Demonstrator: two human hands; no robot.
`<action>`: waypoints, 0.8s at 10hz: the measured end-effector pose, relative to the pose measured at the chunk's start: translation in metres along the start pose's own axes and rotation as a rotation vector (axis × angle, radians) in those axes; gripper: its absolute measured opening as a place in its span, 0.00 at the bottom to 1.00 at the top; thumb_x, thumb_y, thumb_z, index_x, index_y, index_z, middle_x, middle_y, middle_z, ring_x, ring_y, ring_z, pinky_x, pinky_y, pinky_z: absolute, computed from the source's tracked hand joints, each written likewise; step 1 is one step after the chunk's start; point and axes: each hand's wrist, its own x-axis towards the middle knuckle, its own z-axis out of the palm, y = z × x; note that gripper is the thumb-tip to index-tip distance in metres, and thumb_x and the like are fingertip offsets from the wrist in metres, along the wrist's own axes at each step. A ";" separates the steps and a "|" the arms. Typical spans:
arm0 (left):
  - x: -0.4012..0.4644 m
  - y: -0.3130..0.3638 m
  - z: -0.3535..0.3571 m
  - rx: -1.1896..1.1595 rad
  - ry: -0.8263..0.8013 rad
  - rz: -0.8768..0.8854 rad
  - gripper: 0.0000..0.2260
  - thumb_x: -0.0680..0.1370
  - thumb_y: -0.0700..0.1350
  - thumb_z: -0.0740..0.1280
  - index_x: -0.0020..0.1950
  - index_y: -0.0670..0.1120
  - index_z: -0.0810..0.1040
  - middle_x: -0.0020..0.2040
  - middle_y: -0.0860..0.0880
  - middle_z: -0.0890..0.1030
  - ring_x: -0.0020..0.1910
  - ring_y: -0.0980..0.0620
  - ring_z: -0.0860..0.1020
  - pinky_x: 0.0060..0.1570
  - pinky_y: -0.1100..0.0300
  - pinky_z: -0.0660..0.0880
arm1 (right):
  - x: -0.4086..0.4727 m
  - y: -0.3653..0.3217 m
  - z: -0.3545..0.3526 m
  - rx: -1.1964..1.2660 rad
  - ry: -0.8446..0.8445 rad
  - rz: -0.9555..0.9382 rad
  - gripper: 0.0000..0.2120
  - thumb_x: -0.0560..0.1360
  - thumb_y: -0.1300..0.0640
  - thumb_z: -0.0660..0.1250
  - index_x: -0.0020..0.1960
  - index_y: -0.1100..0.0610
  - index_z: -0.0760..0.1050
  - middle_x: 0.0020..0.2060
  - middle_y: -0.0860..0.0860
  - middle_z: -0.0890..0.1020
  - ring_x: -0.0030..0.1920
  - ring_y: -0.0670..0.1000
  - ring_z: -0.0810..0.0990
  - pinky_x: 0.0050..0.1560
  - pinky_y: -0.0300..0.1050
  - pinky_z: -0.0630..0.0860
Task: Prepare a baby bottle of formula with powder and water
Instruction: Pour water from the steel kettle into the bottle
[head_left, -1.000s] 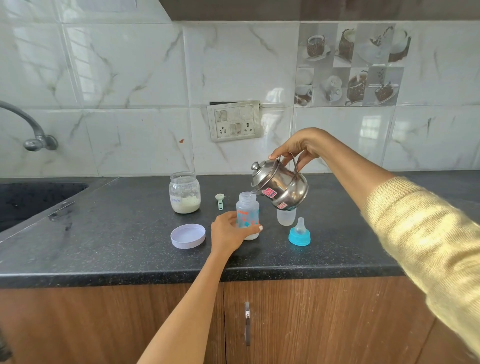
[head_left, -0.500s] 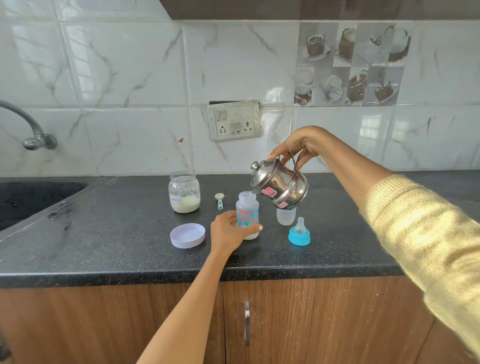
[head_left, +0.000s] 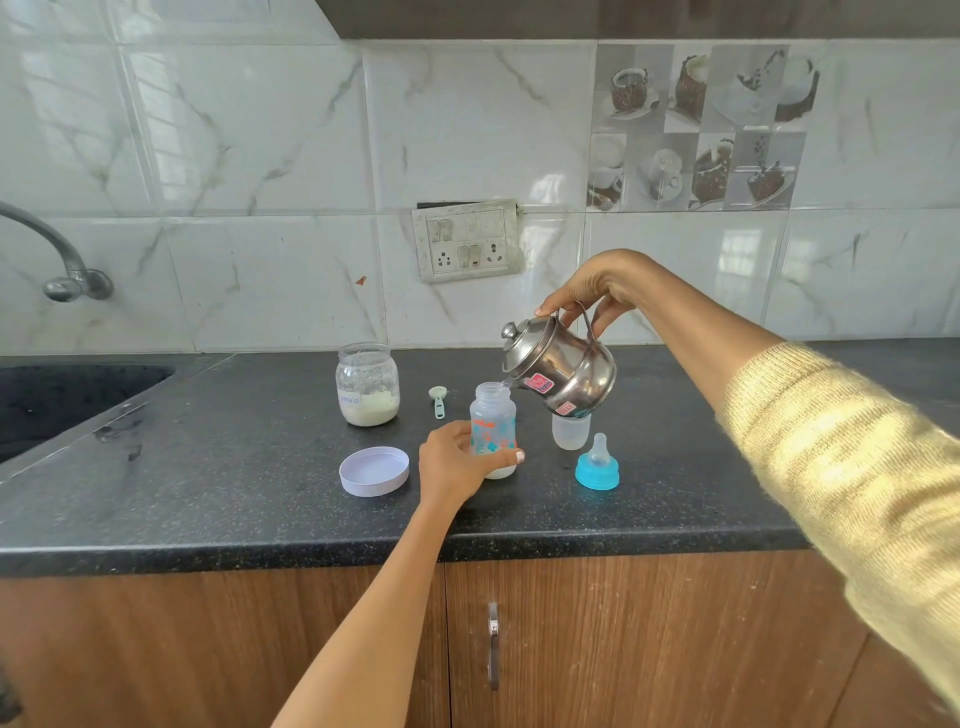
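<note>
A clear baby bottle (head_left: 492, 415) with orange and teal print stands open on the dark counter (head_left: 234, 467), white powder at its bottom. My left hand (head_left: 457, 465) grips its lower half. My right hand (head_left: 597, 288) holds a steel kettle (head_left: 563, 371) by its handle, tilted left, spout at the bottle's mouth with water running in. A glass jar of formula powder (head_left: 368, 384) stands open behind, a small scoop (head_left: 439, 400) beside it. The blue nipple ring (head_left: 597, 465) and clear cap (head_left: 570, 431) sit to the right of the bottle.
The jar's lilac lid (head_left: 374, 470) lies upside down left of my left hand. A black sink (head_left: 57, 400) and a wall tap (head_left: 62, 260) are at the far left. A socket panel (head_left: 467, 241) is on the tiled wall. Wooden cupboard doors (head_left: 597, 639) are below.
Almost nothing differs: the kettle stays tilted over the bottle's mouth and both hands keep their grip.
</note>
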 end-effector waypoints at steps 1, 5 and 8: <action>0.000 0.001 0.000 -0.006 -0.001 -0.001 0.31 0.64 0.50 0.78 0.64 0.44 0.74 0.62 0.46 0.78 0.60 0.50 0.77 0.58 0.59 0.72 | -0.001 -0.001 0.001 -0.011 0.001 -0.005 0.26 0.74 0.49 0.69 0.68 0.58 0.71 0.64 0.51 0.78 0.62 0.55 0.78 0.55 0.42 0.75; -0.002 0.003 -0.002 -0.010 0.001 0.001 0.31 0.64 0.50 0.78 0.64 0.43 0.74 0.63 0.46 0.78 0.61 0.50 0.76 0.57 0.60 0.71 | -0.003 -0.004 0.002 -0.013 0.014 -0.011 0.24 0.74 0.49 0.70 0.66 0.59 0.73 0.62 0.51 0.79 0.62 0.56 0.78 0.52 0.42 0.75; -0.001 0.002 -0.002 0.003 -0.002 -0.008 0.31 0.64 0.50 0.78 0.64 0.44 0.74 0.63 0.46 0.77 0.61 0.50 0.76 0.59 0.58 0.72 | -0.003 -0.007 0.002 -0.036 0.020 -0.025 0.28 0.74 0.49 0.70 0.69 0.59 0.70 0.63 0.50 0.79 0.61 0.55 0.78 0.52 0.41 0.74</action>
